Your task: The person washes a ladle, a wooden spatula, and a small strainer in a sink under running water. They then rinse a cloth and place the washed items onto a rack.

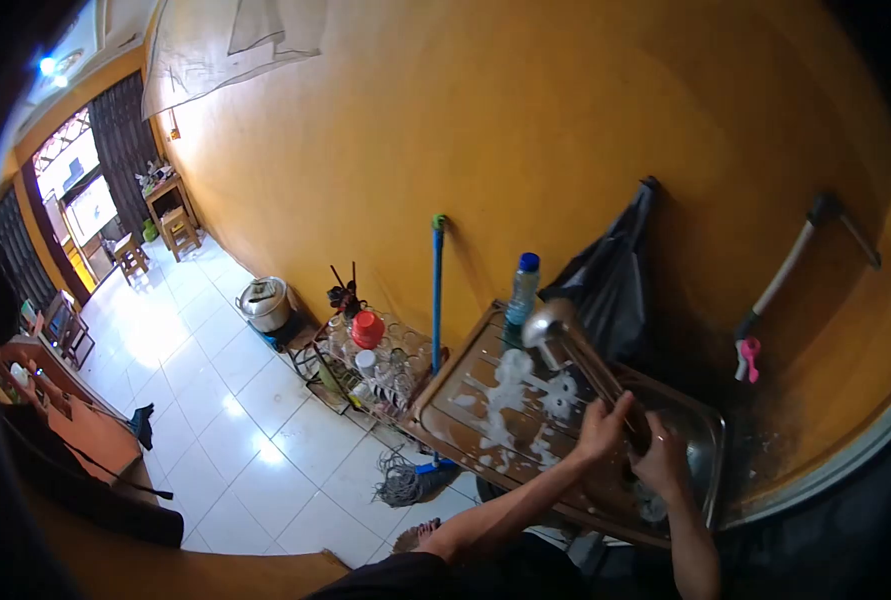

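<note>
Our L hand (603, 430) & R hand (662, 458) are wrapping 1 metal ladle's (587, 366) handle; 1 blue-capped bottle's (522, 295) standing 11 o'clock.

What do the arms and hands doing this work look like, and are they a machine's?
No, they are a person's. The left hand and right hand show no gloves. The left forearm and right forearm are uncovered; a black sleeve shows above the left one.
</note>
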Demonstrator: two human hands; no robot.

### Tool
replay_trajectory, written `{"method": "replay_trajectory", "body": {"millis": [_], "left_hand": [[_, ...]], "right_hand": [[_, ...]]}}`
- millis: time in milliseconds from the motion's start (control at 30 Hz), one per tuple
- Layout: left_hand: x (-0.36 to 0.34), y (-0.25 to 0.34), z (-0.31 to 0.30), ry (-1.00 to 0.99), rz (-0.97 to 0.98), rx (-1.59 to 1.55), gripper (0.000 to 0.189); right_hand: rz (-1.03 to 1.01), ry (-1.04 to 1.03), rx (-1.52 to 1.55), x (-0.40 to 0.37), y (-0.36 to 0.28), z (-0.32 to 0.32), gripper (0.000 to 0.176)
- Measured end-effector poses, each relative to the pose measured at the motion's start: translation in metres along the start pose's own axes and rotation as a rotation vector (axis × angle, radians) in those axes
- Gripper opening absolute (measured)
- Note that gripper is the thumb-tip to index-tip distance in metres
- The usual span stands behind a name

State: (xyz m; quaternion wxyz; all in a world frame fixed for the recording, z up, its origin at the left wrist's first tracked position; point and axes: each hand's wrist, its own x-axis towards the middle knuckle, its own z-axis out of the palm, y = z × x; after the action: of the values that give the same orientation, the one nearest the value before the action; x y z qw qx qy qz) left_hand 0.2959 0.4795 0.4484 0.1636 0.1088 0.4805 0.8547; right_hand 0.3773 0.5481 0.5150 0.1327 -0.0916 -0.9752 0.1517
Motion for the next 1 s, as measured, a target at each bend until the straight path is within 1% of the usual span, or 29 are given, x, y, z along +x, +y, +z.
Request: {"method": "replay_trajectory", "body": {"millis": [33,100,167,233,267,300,367,433,467,500,567,600,633,667,700,767,800,833,867,900,967,1000], "left_hand": [[0.008,0.018,-0.02,0.092,0.144,0.082,0.029],[0.034,0.042,-0.077,0.07,0.133,0.204,0.027],[0.048,0.094,-0.125,0.096,0.089,0.357,0.029],[0.084,0.107,-0.189,0.09,0.129,0.309,0.027],[0.09,0.129,-0.209,0.096,0.096,0.255,0.026],[0.094,0.151,-0.23,0.1,0.065,0.2,0.026],[0.11,0.177,-0.286,0.132,0.062,0.378,0.027],[0.121,0.201,-0.332,0.128,0.014,0.612,0.029],[0.13,0.202,-0.355,0.105,-0.027,0.667,0.03],[0.14,0.194,-0.378,0.084,-0.068,0.721,0.031],[0.161,0.164,-0.42,0.048,-0.138,0.911,0.033],[0.166,0.15,-0.432,0.068,-0.237,1.006,0.033],[0.169,0.132,-0.444,0.089,-0.337,1.101,0.033],[0.179,0.101,-0.473,0.036,-0.325,1.224,0.035],[0.188,0.072,-0.496,-0.018,-0.307,1.343,0.036],[0.18,0.052,-0.499,-0.114,-0.357,1.218,0.024],[0.18,0.023,-0.522,-0.099,-0.359,1.244,0.025],[0.187,-0.002,-0.54,-0.084,-0.358,1.269,0.026],[0.18,0.016,-0.514,-0.114,-0.48,1.358,0.029],[0.186,0.005,-0.518,-0.133,-0.482,1.355,0.029],[0.187,-0.012,-0.528,-0.153,-0.476,1.308,0.031],[0.19,-0.015,-0.528,-0.166,-0.56,1.212,0.032]], "right_hand": [[-0.038,-0.008,0.048,0.016,-0.02,0.011,0.041],[-0.126,-0.01,0.264,0.046,-0.069,0.029,0.045],[-0.201,-0.112,0.281,0.074,-0.099,0.057,0.053],[-0.391,-0.004,0.282,0.094,-0.132,0.073,0.059],[-0.344,-0.109,0.329,0.099,-0.145,0.073,0.056],[-0.338,-0.108,0.329,0.102,-0.15,0.076,0.056],[-0.428,-0.004,0.421,0.106,-0.157,0.082,0.054],[-0.379,-0.005,0.414,0.101,-0.146,0.082,0.051],[-0.335,-0.075,0.45,0.096,-0.136,0.082,0.05],[-0.293,-0.146,0.486,0.09,-0.125,0.081,0.049],[-0.237,-0.17,0.48,0.074,-0.104,0.077,0.048],[-0.221,-0.163,0.479,0.066,-0.098,0.074,0.048],[-0.144,-0.145,0.443,0.056,-0.092,0.071,0.047],[-0.066,-0.128,0.405,0.046,-0.087,0.069,0.047],[-0.05,-0.12,0.399,0.037,-0.08,0.07,0.047],[0.108,-0.179,0.309,0.02,-0.067,0.072,0.045],[0.128,-0.175,0.304,0.013,-0.063,0.073,0.045],[0.197,-0.21,0.289,0.007,-0.06,0.074,0.044],[0.264,-0.246,0.275,0.001,-0.057,0.076,0.044],[0.28,-0.244,0.268,-0.004,-0.054,0.078,0.044],[0.391,-0.309,0.288,-0.016,-0.049,0.083,0.044],[0.418,-0.304,0.295,-0.023,-0.044,0.089,0.044]]}}
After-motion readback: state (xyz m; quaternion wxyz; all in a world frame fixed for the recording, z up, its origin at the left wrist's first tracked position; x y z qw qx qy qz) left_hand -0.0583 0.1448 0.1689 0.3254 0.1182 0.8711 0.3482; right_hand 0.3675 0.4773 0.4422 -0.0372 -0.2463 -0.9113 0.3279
